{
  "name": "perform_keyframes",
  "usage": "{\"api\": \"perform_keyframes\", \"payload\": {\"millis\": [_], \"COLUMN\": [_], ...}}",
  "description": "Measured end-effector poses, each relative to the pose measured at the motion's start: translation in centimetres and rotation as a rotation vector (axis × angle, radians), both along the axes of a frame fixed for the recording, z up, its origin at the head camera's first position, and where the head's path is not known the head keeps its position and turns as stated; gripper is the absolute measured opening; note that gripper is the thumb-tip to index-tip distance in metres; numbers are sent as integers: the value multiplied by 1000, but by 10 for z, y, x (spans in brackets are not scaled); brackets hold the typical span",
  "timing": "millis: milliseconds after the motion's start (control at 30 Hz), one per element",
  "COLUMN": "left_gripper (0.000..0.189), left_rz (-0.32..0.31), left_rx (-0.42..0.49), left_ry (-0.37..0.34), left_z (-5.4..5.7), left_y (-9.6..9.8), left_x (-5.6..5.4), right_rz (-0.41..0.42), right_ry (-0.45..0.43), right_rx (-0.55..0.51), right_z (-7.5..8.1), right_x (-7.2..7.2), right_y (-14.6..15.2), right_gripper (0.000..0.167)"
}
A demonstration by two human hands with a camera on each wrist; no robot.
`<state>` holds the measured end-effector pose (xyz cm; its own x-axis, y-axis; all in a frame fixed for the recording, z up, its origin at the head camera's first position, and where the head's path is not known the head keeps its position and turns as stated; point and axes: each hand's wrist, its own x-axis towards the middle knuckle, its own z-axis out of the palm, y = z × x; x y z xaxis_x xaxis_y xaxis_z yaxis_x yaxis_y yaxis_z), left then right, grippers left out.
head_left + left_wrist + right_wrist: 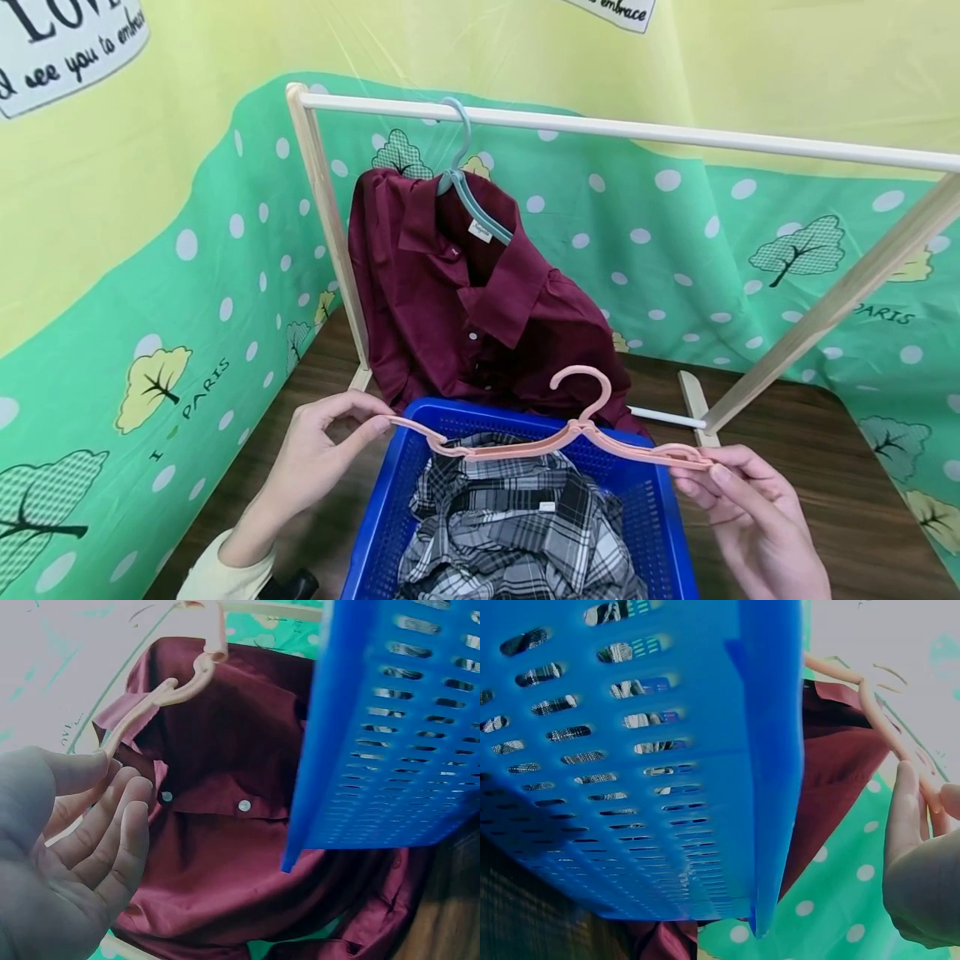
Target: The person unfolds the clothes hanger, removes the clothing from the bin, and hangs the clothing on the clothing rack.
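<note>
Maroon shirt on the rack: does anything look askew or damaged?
Mildly askew, yes: in the head view, the maroon shirt hangs lopsided, the shoulder at picture right much lower, perhaps only because its teal hanger is turned toward the camera. No damage shows, but the blue basket hides part of it.

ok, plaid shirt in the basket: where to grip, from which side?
Probably the collar, from above and the near side. The plaid shirt lies heaped with its collar and label facing up, while the basket walls block a side approach. The hanger is over the far part, so I'd move it aside first.
</note>
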<state>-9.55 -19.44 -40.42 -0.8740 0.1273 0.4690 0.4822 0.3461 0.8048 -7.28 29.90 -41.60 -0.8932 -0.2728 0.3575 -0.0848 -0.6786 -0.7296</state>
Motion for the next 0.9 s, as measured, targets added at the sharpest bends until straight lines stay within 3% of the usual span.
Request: {"api": "perform_keyframes", "payload": {"millis": [200, 367, 533, 667, 900], "left_gripper": [21, 20, 14, 11, 11], "left_rz": [-19, -35, -111, -159, -122], "left_rx": [-21, -12, 18, 30, -20], "left_ry": [-22, -44, -51, -65, -74], "left_z": [-8, -12, -16, -20, -17], "left_y": [-2, -2, 1, 3, 3], "left_x": [-1, 0, 2, 3, 3], "right_rz": [-3, 57, 105, 110, 55], "right_ry": [4, 40, 50, 39, 27], "right_rx": [-64, -218, -293, -302, -231], "right_z": [0, 0, 1, 1, 0], "right_x": [-1, -2, -3, -3, -3], "right_y": [1, -2, -4, -4, -6], "right_gripper": [58, 60, 63, 63, 60]}}
